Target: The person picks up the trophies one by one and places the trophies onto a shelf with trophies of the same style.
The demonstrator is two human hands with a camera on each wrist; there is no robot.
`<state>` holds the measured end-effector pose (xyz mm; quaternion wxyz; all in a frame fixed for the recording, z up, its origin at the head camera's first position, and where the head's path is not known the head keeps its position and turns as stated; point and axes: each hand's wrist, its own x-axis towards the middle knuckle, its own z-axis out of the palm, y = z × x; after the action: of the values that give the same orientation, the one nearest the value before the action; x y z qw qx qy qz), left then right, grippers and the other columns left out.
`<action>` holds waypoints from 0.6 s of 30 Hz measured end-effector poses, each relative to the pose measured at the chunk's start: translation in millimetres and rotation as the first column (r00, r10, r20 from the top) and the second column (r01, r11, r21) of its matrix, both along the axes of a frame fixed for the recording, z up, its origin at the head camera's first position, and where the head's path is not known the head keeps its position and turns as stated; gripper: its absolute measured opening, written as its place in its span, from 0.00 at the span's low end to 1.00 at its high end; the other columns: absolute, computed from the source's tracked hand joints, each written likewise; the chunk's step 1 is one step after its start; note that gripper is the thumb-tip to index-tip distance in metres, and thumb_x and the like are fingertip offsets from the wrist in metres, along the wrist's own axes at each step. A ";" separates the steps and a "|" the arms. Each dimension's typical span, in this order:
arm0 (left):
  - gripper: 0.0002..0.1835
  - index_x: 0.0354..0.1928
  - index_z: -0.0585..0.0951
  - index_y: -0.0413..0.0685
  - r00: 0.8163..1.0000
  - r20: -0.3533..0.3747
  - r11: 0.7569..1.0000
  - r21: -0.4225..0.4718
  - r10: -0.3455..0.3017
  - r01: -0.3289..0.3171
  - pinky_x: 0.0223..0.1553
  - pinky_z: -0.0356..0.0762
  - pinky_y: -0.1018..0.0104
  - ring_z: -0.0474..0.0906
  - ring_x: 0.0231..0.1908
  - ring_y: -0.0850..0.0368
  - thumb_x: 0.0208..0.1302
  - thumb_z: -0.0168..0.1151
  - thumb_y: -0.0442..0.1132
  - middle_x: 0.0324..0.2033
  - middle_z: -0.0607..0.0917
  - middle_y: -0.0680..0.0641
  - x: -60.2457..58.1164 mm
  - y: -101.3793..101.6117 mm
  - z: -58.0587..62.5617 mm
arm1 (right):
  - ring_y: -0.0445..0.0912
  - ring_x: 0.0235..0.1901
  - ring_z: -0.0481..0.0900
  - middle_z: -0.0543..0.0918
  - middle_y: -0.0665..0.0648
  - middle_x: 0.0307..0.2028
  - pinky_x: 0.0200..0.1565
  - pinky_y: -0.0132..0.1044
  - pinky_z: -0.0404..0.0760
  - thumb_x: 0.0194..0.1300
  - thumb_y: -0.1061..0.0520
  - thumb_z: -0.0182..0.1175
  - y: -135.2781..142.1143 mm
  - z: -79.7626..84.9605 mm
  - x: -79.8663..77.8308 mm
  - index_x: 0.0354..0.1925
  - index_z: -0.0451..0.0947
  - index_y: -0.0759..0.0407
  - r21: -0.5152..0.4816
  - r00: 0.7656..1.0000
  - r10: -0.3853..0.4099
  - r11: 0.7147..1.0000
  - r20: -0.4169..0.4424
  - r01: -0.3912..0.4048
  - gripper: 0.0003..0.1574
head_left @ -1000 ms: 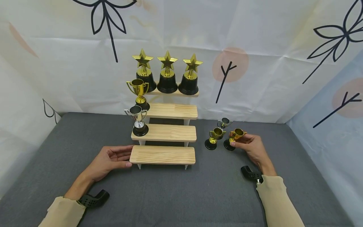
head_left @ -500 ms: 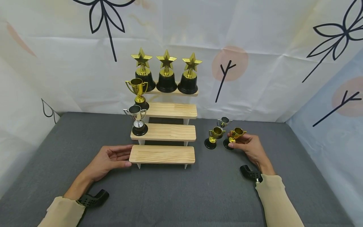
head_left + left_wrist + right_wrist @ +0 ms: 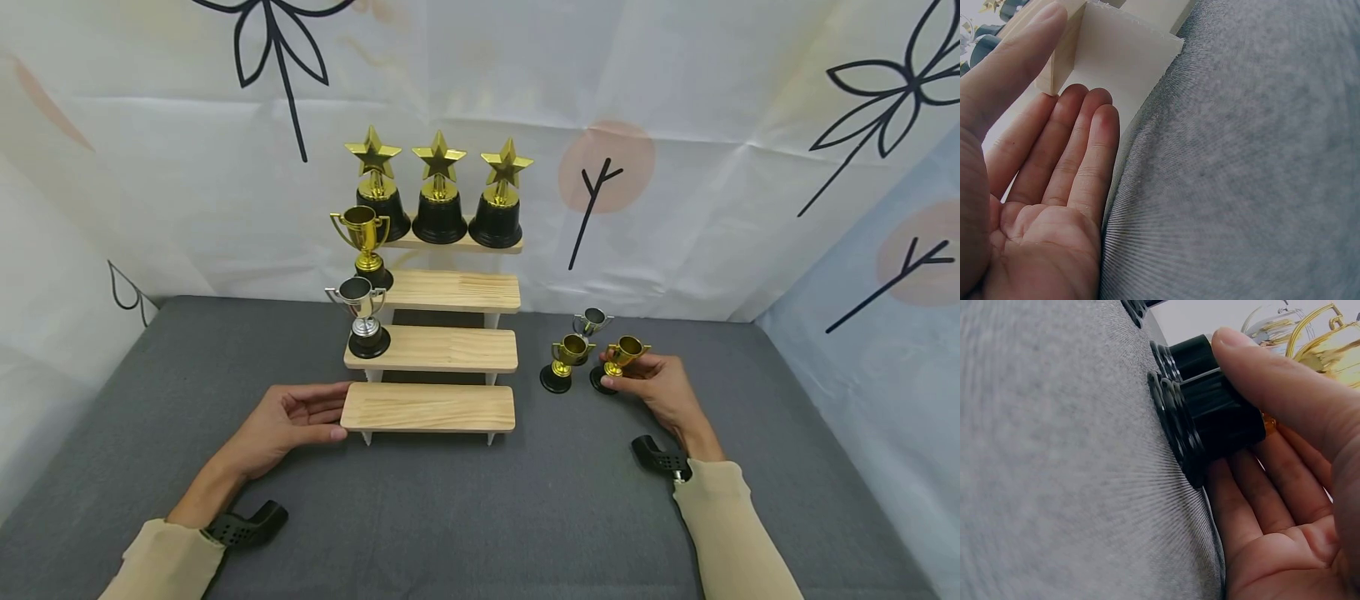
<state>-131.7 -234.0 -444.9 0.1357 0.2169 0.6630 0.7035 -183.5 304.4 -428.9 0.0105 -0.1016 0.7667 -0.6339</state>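
Observation:
A stepped wooden display stand stands mid-table in the head view. My left hand touches the left end of its lowest step, fingers nearly straight; in the left wrist view the thumb lies over the board's end. To the right, my right hand holds a small gold trophy cup between thumb and fingers. Its black base rests on the cloth, upright. Beside it stand another gold trophy cup and a silver trophy cup, partly hidden behind.
Three gold star trophies line the top step. A larger gold cup and a silver cup stand at the left ends of the two middle steps. Grey cloth covers the table; a patterned white backdrop hangs behind.
The head view has shifted very slightly. Both hands and all the trophies keep their places.

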 end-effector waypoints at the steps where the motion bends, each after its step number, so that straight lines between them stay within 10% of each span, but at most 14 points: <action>1: 0.34 0.67 0.66 0.19 1.000 0.000 1.000 0.000 0.001 -0.001 0.57 0.82 0.60 0.80 0.59 0.54 0.59 0.67 0.19 0.61 0.81 0.51 0.0 0.0 0.2 | 0.44 0.50 0.85 0.87 0.64 0.48 0.50 0.28 0.85 0.56 0.71 0.74 -0.1 0.0 0.1 0.54 0.79 0.79 0.007 1.000 -0.003 1.000 -0.002 0.003 0.28; 18: 0.35 0.68 0.66 0.20 1.000 0.005 1.000 -0.024 0.018 -0.018 0.57 0.82 0.60 0.80 0.59 0.55 0.58 0.68 0.19 0.60 0.82 0.52 0.3 1.0 1.6 | 0.43 0.51 0.85 0.87 0.66 0.48 0.51 0.28 0.84 0.60 0.71 0.71 -2.9 -2.1 -1.3 0.54 0.77 0.84 -0.023 1.000 0.000 1.000 -0.027 0.000 0.26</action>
<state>-131.5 -233.0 -443.3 0.1336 0.2075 0.6729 0.6974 -184.8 301.6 -431.0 -0.0008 -0.1102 0.7595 -0.6411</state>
